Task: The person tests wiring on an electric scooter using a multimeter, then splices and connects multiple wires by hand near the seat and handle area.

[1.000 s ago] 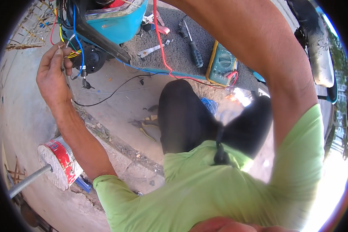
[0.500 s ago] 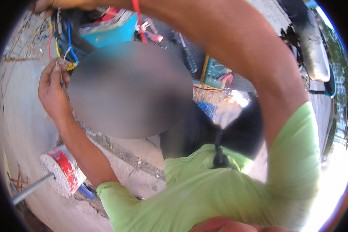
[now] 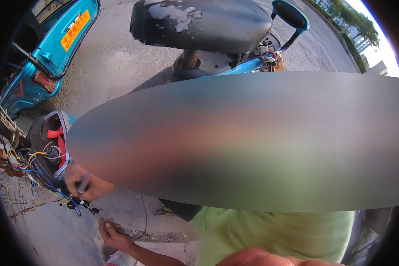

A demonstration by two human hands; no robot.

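My right hand (image 3: pixel 88 186) comes out from under a large blurred patch and grips a short grey tool (image 3: pixel 83 182). It is right beside a bundle of coloured wires (image 3: pixel 42 179) hanging from the open front housing (image 3: pixel 53 144) of a blue scooter. Lower down, my left hand (image 3: pixel 113 232) pinches the end of a thin black wire (image 3: pixel 144 217) just above the concrete ground. The two hands are about a hand's width apart. A blurred patch hides most of my right arm and the middle of the view.
The scooter's black seat (image 3: pixel 199 22) and blue body fill the top. Another blue vehicle (image 3: pixel 44 48) stands at the upper left. A wire mesh (image 3: pixel 17 199) lies at the left edge. My green shirt (image 3: pixel 270 235) covers the bottom.
The view has swung upward, so the seat and street show instead of the footboard tools. My right hand has come into view by the wire bundle, and my left hand sits lower.
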